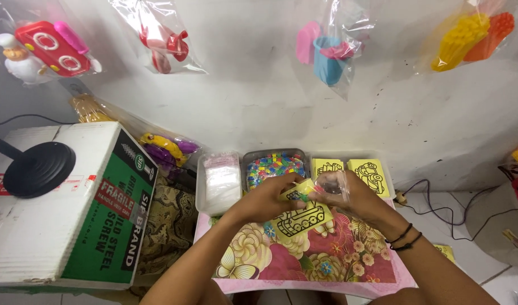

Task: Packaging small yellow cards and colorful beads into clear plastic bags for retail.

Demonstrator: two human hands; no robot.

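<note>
My left hand pinches a yellow card printed with a black outline drawing, together with a small packet of coloured bits at its top edge. My right hand holds a small clear plastic bag right beside the card's top. Both hands meet above a flowered pink mat. Just behind them stand three trays: clear bags, coloured beads and more yellow cards.
A white and green cardboard box with a black round lamp base on it stands at the left. Bagged toys hang on the wall. A black cable runs over the tiled floor at the right.
</note>
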